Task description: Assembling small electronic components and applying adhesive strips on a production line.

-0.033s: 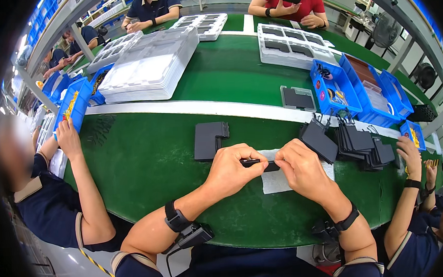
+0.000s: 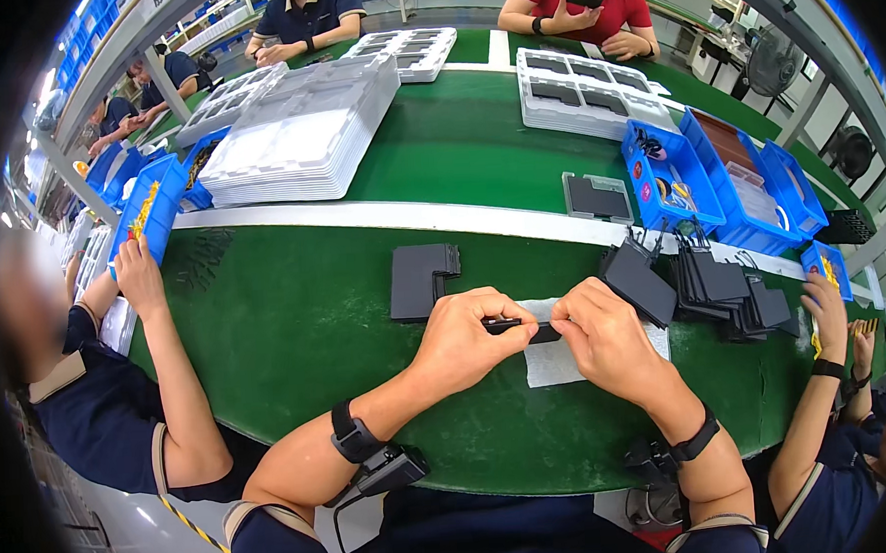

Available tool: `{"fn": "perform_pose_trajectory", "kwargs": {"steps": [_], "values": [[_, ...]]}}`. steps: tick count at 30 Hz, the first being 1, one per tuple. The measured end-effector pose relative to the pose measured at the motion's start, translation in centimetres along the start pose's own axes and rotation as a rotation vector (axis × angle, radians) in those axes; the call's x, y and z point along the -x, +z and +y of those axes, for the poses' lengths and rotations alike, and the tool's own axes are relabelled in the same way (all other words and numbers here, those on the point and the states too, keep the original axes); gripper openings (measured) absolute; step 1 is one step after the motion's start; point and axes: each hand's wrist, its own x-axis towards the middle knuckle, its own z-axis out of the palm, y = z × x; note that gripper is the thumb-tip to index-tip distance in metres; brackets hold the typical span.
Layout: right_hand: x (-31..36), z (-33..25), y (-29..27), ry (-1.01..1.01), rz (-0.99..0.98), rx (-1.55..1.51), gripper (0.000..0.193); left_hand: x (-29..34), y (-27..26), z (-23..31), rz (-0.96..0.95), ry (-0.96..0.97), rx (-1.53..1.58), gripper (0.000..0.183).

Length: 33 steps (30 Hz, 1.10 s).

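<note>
My left hand (image 2: 471,340) and my right hand (image 2: 612,338) pinch a thin black part (image 2: 543,333) between them, holding it nearly edge-on. My fingers hide much of it, so its exact kind cannot be told. Beneath it a white cloth or paper sheet (image 2: 553,369) lies on the green table (image 2: 328,383). Just beyond my left hand is a flat black L-shaped piece (image 2: 418,283). Beyond my right hand, several similar black flat pieces (image 2: 709,281) with short wires lean together in a pile.
Stacked clear trays (image 2: 295,134) stand far left, and more white trays (image 2: 579,94) far right. Blue bins (image 2: 673,179) line the right side. A small clear case (image 2: 596,198) sits beside them. Co-workers' arms reach in at left (image 2: 172,361) and right (image 2: 805,398).
My hands and the black part hold almost the same place. The co-worker's hand at the right edge has shifted slightly.
</note>
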Motion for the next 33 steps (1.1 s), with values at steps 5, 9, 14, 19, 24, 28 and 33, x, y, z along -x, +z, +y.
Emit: {"fn": "perform_pose_trajectory", "kwargs": {"steps": [5, 9, 14, 19, 24, 28, 33], "values": [[-0.1, -0.3, -1.1, 0.192, -0.136, -0.038, 0.009, -0.2, -0.7, -0.1, -0.069, 0.023, 0.01, 0.019], [0.3, 0.1, -2.1, 0.34, -0.078, -0.206, 0.012, -1.1, -2.8, 0.0, -0.088, -0.088, 0.395, 0.039], [0.2, -0.5, -2.3, 0.33, 0.205, -0.323, 0.014, -3.5, -8.2, 0.4, 0.112, -0.04, 0.366, 0.022], [0.6, -0.9, -1.4, 0.153, 0.223, -0.198, 0.013, -6.2, -10.6, -1.8, 0.073, -0.151, 0.033, 0.016], [0.9, -0.2, -0.9, 0.071, 0.226, -0.139, 0.011, -7.5, -9.3, -4.1, 0.051, -0.095, -0.484, 0.026], [0.9, -0.2, -0.8, 0.051, 0.21, -0.134, 0.009, -6.3, -6.7, -3.8, 0.11, 0.014, -0.8, 0.034], [1.1, -0.2, 0.3, -0.035, 0.194, -0.079, 0.01, -5.4, -3.8, -1.7, 0.058, -0.19, -1.0, 0.046]]}}
